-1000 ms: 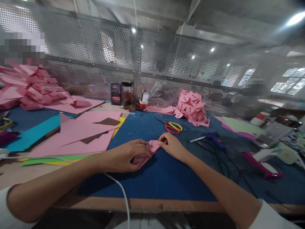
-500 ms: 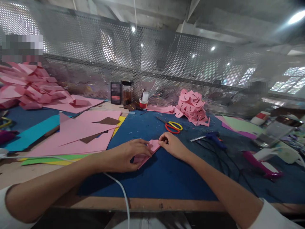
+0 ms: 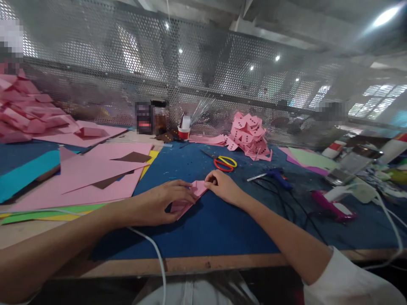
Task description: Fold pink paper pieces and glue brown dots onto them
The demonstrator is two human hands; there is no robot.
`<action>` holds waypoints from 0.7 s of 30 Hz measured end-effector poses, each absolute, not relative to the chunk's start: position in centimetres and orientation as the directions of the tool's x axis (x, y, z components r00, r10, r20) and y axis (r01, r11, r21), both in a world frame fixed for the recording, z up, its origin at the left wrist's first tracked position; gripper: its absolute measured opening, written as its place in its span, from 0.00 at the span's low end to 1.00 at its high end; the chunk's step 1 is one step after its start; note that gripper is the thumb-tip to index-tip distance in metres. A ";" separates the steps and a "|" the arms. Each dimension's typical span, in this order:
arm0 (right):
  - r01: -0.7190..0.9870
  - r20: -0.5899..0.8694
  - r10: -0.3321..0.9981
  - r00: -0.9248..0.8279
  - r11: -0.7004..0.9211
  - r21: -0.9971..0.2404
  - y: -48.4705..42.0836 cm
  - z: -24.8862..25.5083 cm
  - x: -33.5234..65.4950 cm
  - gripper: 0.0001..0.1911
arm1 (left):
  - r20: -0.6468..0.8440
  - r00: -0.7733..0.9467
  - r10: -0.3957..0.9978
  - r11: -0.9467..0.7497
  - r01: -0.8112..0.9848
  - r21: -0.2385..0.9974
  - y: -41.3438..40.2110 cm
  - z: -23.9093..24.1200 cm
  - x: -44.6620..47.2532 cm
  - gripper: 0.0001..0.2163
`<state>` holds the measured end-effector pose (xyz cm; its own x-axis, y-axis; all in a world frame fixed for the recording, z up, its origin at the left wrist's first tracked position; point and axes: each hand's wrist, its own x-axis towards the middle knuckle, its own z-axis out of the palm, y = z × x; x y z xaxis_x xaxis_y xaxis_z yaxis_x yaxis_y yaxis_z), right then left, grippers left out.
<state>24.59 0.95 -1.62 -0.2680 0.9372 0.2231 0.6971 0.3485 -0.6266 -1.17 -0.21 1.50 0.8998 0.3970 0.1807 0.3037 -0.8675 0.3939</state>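
Note:
A small folded pink paper piece (image 3: pixel 198 187) lies between my hands, low over the blue mat (image 3: pixel 222 237). My left hand (image 3: pixel 165 202) is curled round its near left part, fingers over the top and thumb at the lower edge. At the far right corner of the paper, my right hand (image 3: pixel 219 186) pinches it between thumb and finger. Part of the paper is hidden under my left fingers. Scissors (image 3: pixel 225 163) with red and yellow handles rest just beyond my right hand.
Pink sheets (image 3: pixel 95 169) are stacked at left beside a heap of folded pink pieces (image 3: pixel 32 110). A dotted pink paper pile (image 3: pixel 248 135) stands at the back. To the right lie a blue glue gun (image 3: pixel 278 178) with a cable and a magenta tool (image 3: pixel 332 205). A white cable (image 3: pixel 155 245) crosses the front edge.
The view has turned slightly to the right, so things sit further left in the picture. Both hands keep their hold on the pink paper, with little visible movement.

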 end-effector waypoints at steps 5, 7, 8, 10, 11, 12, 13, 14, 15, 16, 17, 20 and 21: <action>0.700 0.227 0.937 -0.266 0.349 -0.623 1.0 -1.7 24.5 0.04 | 0.146 0.902 0.406 -0.865 0.328 0.379 -0.2 1.6 -1.3 0.28; 0.700 0.221 0.939 -0.265 0.345 -0.625 1.0 -1.6 24.6 0.03 | 0.145 0.903 0.403 -0.868 0.327 0.374 -0.2 1.6 -1.3 0.27; 0.697 0.216 0.939 -0.268 0.344 -0.629 1.0 -1.5 24.6 0.03 | 0.149 0.903 0.402 -0.869 0.326 0.372 -0.2 1.6 -1.3 0.27; 0.682 0.204 0.935 -0.289 0.351 -0.641 1.0 -1.2 24.9 0.04 | 0.161 0.905 0.395 -0.874 0.316 0.369 -0.2 1.5 -1.3 0.27; 0.672 0.197 0.932 -0.304 0.357 -0.649 1.1 -1.1 25.1 0.05 | 0.164 0.906 0.391 -0.877 0.313 0.365 -0.1 1.5 -1.3 0.27; 0.663 0.189 0.928 -0.320 0.362 -0.656 1.1 -1.0 25.2 0.06 | 0.164 0.907 0.389 -0.879 0.312 0.361 -0.1 1.4 -1.3 0.27; 0.654 0.181 0.925 -0.336 0.367 -0.662 1.1 -1.0 25.4 0.07 | 0.161 0.907 0.388 -0.880 0.313 0.356 -0.1 1.4 -1.3 0.27; 0.645 0.174 0.920 -0.352 0.373 -0.667 1.1 -1.0 25.6 0.07 | 0.155 0.908 0.390 -0.880 0.318 0.352 -0.1 1.3 -1.3 0.26; 0.635 0.170 0.914 -0.368 0.380 -0.673 1.1 -1.0 25.8 0.08 | 0.148 0.907 0.394 -0.879 0.325 0.350 -0.1 1.3 -1.3 0.26; 0.624 0.169 0.909 -0.382 0.389 -0.678 1.0 -1.0 25.9 0.09 | 0.142 0.906 0.398 -0.877 0.330 0.349 -0.1 1.3 -1.3 0.26; 0.614 0.174 0.903 -0.393 0.398 -0.682 1.0 -1.0 26.0 0.10 | 0.138 0.906 0.399 -0.876 0.333 0.348 -0.1 1.3 -1.3 0.26; 0.607 0.188 0.895 -0.405 0.417 -0.676 0.9 -1.0 26.0 0.10 | 0.137 0.905 0.403 -0.875 0.337 0.348 -0.2 1.5 -1.2 0.26; 0.614 0.189 0.896 -0.401 0.416 -0.671 0.9 -1.0 26.0 0.10 | 0.136 0.904 0.405 -0.874 0.338 0.350 -0.2 1.5 -1.2 0.26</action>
